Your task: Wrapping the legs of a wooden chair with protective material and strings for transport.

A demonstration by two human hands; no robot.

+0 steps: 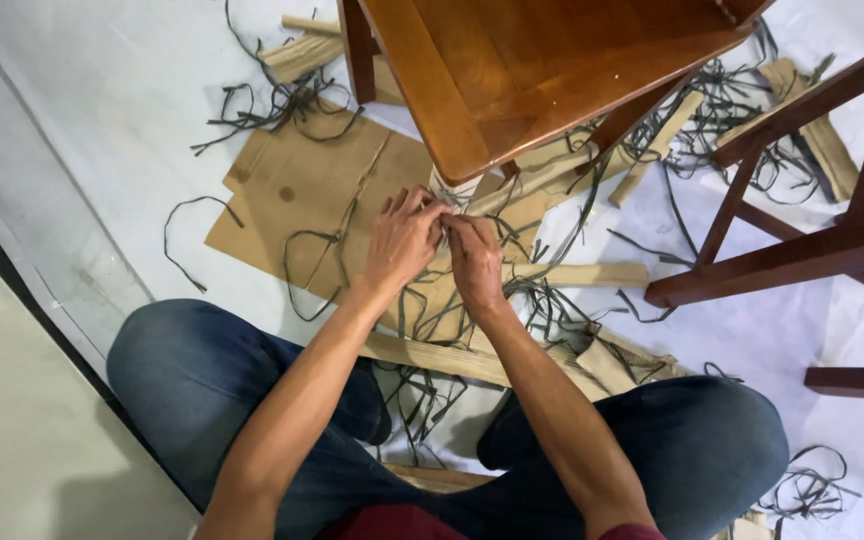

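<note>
I sit on the floor with knees apart, both hands together at the front leg [449, 190] of a brown wooden chair [532, 70]. The leg is wrapped in pale paper-like padding. My left hand [404, 238] and my right hand [474, 258] pinch a thin dark strap [452, 213] at the wrapped leg, fingertips touching each other. What exactly lies between the fingers is partly hidden.
Flattened brown cardboard [312, 200] lies on a white floor sheet [102, 110]. Many loose dark straps [282, 100] and rolled cardboard strips [592, 274] are scattered around. A second dark wooden chair frame [832, 240] stands at the right. My jeans-clad knees [192, 370] flank the work.
</note>
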